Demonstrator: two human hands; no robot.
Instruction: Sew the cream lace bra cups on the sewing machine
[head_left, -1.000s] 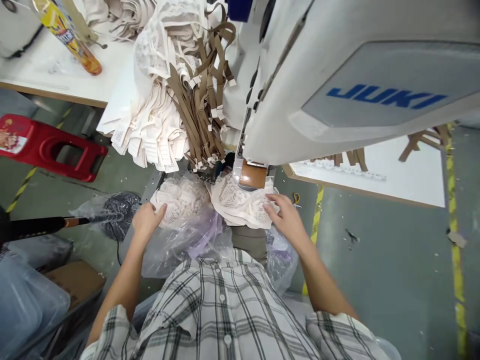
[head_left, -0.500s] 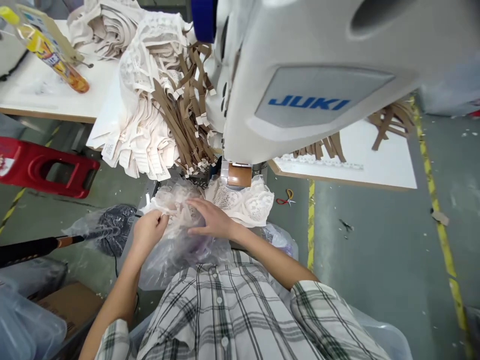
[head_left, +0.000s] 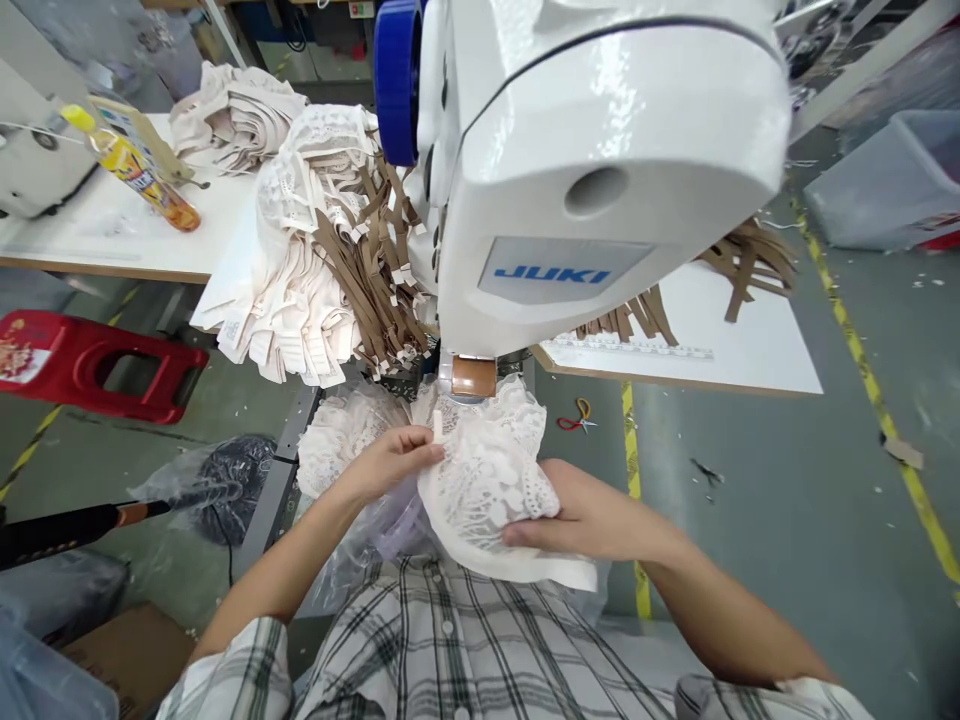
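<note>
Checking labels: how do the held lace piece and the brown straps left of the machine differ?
Colour: the lace piece is white, the straps brown.
Shape: the lace piece is broad and patterned; the straps are narrow strips, bunched together.
Contact: the right hand grips the lace piece, the left hand is at its edge; neither touches the straps.
Both look like soft fabric.

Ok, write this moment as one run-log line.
left hand: pinching lace piece | right hand: holding it, thumb on top | sewing machine: beyond the piece
</note>
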